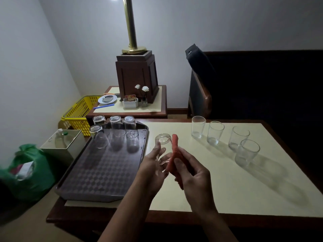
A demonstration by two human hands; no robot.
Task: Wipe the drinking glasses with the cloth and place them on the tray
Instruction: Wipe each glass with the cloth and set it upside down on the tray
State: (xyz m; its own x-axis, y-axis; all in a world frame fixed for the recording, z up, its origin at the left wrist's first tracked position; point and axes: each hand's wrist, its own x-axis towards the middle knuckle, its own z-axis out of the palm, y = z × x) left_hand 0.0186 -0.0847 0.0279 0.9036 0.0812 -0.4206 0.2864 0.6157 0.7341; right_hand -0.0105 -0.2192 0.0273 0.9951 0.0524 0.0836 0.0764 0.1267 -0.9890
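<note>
My left hand (153, 166) holds a clear drinking glass (163, 139) tipped on its side above the table, its base pointing away from me. My right hand (190, 173) grips a folded red cloth (174, 149) pressed along the right side of that glass. To the left lies a dark patterned tray (97, 173) with several glasses upside down at its far end, such as one (130, 126) in the back row. Several upright glasses stand on the table to the right, the nearest (246, 152) by the right edge.
The cream-topped table (218, 180) has a dark wooden rim. Behind it stands a side table with a lamp base (137, 75), a plate and a small holder. A yellow basket (80, 112), a box (64, 142) and a green bag (29, 172) sit at the left. A dark chair (244, 84) is behind.
</note>
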